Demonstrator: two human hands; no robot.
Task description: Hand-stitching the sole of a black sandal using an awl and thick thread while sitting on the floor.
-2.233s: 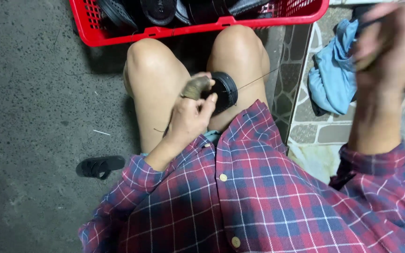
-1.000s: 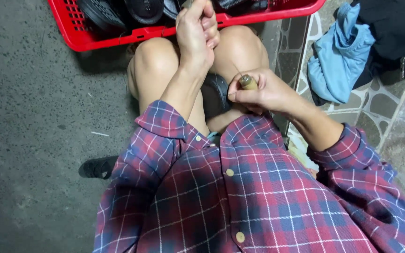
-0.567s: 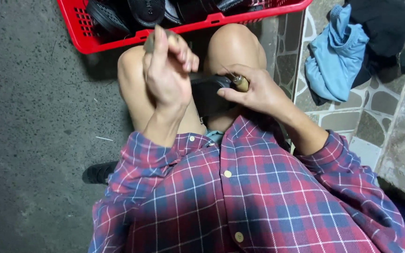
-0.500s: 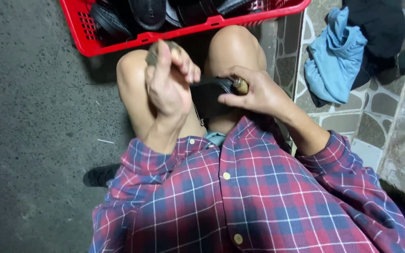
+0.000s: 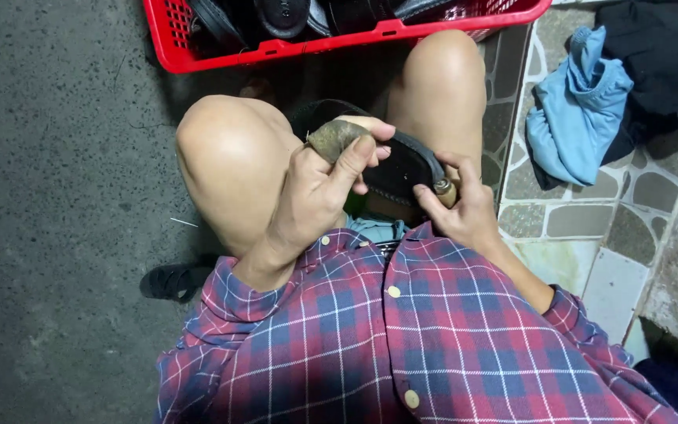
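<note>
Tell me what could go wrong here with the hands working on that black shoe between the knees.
The right hand holds a wooden-handled tool against the black shoe; if it slips, it might strike the left hand or a bare knee, both close by. The shoe rests only between the legs, so it could twist under pressure. The left hand's greenish lump may drop.

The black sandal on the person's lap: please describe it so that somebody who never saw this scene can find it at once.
Start at the red plastic basket at the top and move down between the two bare knees. There the black sandal lies across the lap, with the left hand and the right hand on it. The other dark footwear sits inside the basket or lies on the floor.
</note>
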